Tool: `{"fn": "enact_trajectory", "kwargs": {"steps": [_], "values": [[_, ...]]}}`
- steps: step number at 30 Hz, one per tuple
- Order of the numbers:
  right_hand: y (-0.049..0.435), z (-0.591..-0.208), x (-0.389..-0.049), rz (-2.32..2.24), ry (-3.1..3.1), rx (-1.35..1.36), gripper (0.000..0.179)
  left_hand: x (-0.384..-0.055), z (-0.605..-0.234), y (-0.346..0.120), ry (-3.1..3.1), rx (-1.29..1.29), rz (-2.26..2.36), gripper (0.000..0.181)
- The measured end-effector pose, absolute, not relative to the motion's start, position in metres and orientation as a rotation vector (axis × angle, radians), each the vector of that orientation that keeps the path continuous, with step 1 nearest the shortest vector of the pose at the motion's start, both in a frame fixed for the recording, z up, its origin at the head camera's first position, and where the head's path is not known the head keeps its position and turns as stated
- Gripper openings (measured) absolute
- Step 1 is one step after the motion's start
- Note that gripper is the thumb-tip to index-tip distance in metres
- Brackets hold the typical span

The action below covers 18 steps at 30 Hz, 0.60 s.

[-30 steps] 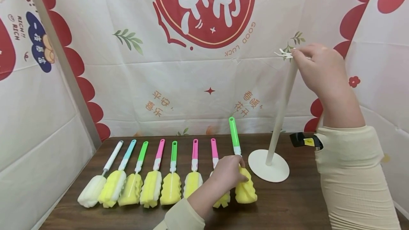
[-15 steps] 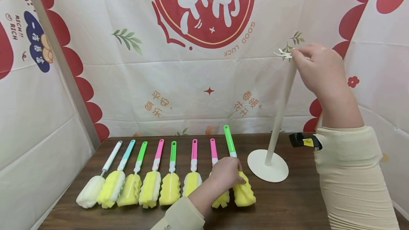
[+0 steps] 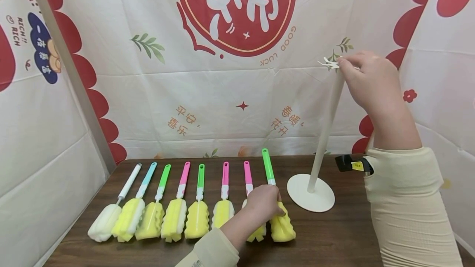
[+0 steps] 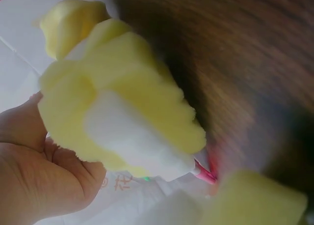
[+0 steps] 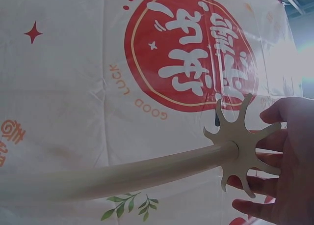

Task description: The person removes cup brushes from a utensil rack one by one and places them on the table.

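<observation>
At the right end of a row of sponge brushes, my left hand (image 3: 261, 203) grips a green-handled sponge brush (image 3: 283, 228) around its neck, thumb over the yellow sponge. The handle points away from me. A pink-handled sponge brush (image 3: 248, 173) lies just left of it, partly hidden by the hand. In the left wrist view a yellow and white sponge head (image 4: 122, 97) covers much of the hand. My right hand (image 3: 369, 79) holds the top of a cream stand (image 3: 324, 135); its fingers are at the hooked disc (image 5: 233, 136) in the right wrist view.
Several more sponge brushes, among them a white one (image 3: 105, 221) and a blue-handled one (image 3: 130, 217), lie side by side on the dark wooden table (image 3: 326, 242). The stand's round base (image 3: 320, 201) sits right of the row. A printed cloth (image 3: 208, 90) hangs behind.
My left hand has lowered the green-handled sponge brush and drawn it slightly toward me and left, in line with the row. The right hand and stand stay in place.
</observation>
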State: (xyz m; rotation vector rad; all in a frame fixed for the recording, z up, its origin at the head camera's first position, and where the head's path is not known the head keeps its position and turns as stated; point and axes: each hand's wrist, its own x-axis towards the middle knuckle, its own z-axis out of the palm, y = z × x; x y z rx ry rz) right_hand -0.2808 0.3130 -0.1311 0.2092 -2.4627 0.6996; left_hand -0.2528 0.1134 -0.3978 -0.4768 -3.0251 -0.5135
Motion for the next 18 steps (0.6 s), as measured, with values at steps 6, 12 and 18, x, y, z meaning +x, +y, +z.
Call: {"fn": "enact_trajectory", "kwargs": {"steps": [6,12,18], "values": [[0.3137,-0.1318,-0.2818,0.705,-2.462,0.21,0.057,-0.254,-0.4002,0.1156,-3.016,-0.484,-0.46,0.024],[0.3141,-0.1324,-0.2826,0.709,-2.46,0.212,0.056,-0.2531,-0.4008,0.1181,-3.0,-0.488,-0.405,0.022],[0.3143,-0.1327,-0.2835,0.711,-2.451,0.217,0.056,-0.2565,-0.4032,0.1198,-2.987,-0.477,-0.384,0.02]]}}
